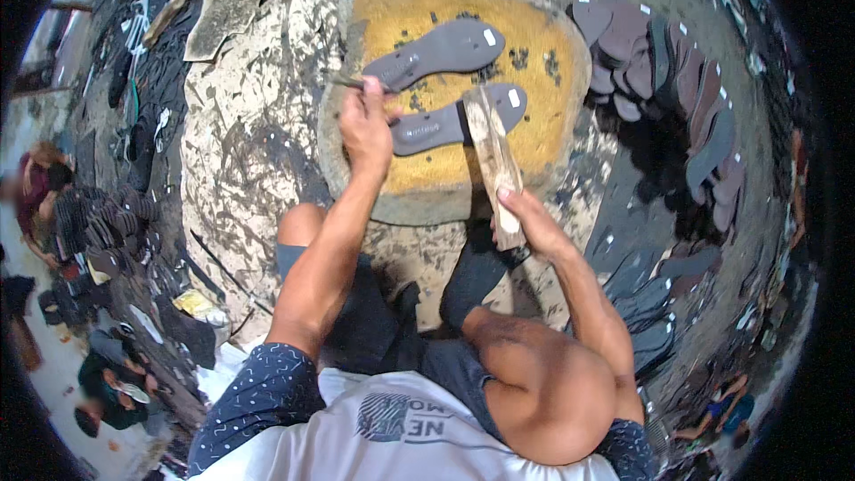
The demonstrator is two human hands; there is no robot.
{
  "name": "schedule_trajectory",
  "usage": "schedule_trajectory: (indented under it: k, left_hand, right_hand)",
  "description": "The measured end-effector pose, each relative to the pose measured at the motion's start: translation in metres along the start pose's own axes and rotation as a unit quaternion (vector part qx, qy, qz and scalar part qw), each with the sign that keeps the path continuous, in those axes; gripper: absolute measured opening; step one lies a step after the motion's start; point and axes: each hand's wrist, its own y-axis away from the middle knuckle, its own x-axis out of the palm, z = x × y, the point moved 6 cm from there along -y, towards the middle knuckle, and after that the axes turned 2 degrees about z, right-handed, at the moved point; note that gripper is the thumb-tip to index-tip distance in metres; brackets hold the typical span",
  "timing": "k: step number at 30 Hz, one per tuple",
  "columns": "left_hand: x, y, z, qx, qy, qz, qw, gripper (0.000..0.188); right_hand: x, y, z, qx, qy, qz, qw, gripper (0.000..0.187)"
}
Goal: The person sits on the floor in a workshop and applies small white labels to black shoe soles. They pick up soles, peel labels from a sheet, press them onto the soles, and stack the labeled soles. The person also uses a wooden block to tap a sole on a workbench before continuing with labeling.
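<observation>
Two grey sandal soles lie on a round yellow-topped block (543, 53): the far sole (436, 52) and the near sole (445, 123). My left hand (367, 125) is closed on a thin metal tool (349, 82) whose tip meets the far sole's heel end. My right hand (534, 223) grips the lower end of a flat wooden stick (492, 153), which lies across the near sole toward its toe.
A long row of stacked grey soles (677, 80) curves down the right side. More soles (650, 312) lie by my right knee. A stained sheet (240, 151) covers the ground to the left. Other people sit at the left edge (53, 205) and lower left (111, 374).
</observation>
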Motion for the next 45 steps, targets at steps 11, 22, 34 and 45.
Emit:
schedule_trajectory:
  k: [11, 22, 34, 45]
  left_hand:
    - [0.01, 0.039, 0.012, 0.12, -0.254, 0.205, 0.938, 0.026]
    - [0.015, 0.054, 0.002, 0.336, -0.323, 0.221, 0.857, 0.014]
    - [0.024, 0.01, -0.019, 0.011, -0.086, 0.16, 0.983, 0.023]
    - [0.089, -0.016, -0.045, 0.299, -0.523, 0.28, 0.748, 0.031]
  right_hand:
    - [0.016, 0.014, 0.006, 0.02, -0.097, 0.022, 0.995, 0.047]
    - [0.041, 0.125, 0.173, -0.561, 0.103, -0.053, 0.82, 0.076]
    - [0.002, -0.005, -0.021, -0.055, 0.083, -0.008, 0.995, 0.045]
    - [-0.074, 0.022, -0.054, -0.102, -0.044, -0.217, 0.97, 0.047]
